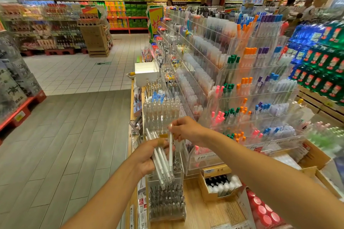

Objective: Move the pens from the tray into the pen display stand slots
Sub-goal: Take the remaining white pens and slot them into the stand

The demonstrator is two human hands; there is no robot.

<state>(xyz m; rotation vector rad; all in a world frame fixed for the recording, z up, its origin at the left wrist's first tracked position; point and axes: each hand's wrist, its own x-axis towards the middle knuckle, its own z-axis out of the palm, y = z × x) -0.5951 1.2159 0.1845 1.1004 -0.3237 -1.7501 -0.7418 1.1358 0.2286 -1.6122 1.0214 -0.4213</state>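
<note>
The left hand (pixel 147 156) grips a bundle of white pens (pixel 161 161), fanned and tilted, right above the clear acrylic pen display stand (pixel 167 201). The right hand (pixel 186 129) pinches a single white pen (pixel 170 147) near its top end, holding it almost upright beside the bundle. No tray can be made out here. Best play, likely: draw that pen clear of the others, keep it vertical, aim its tip over an unfilled slot, and lower it gently so its neighbours stay put.
</note>
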